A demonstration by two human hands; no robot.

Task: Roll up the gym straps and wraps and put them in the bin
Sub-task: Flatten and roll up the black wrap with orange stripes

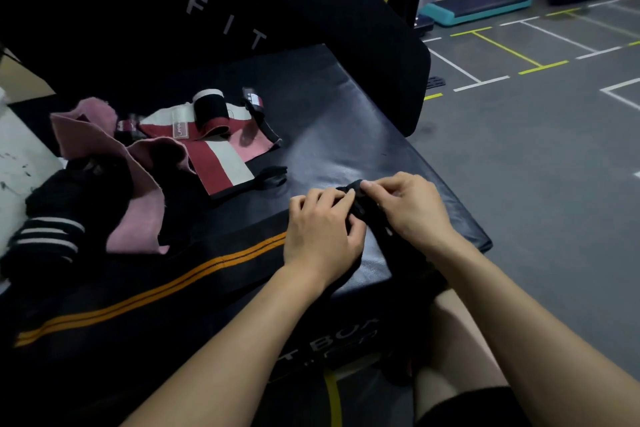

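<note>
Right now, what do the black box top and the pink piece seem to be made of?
Black box top: looks like vinyl or faux leather, smooth and semi-glossy, going by the soft sheen and padded rounded edge. Pink piece: seemingly soft woven or knit fabric, matte, with a fuzzy surface and limp folds.

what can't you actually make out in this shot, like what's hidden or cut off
- Black strap, head view: both the left hand and right hand cover it, so how far it is rolled cannot be told.
- Bin: not identifiable in the frame.
- Dark wraps with white stripes: cut off by the left edge and too dim to count.
- Label on the red and white wrap: too small to read.
</note>
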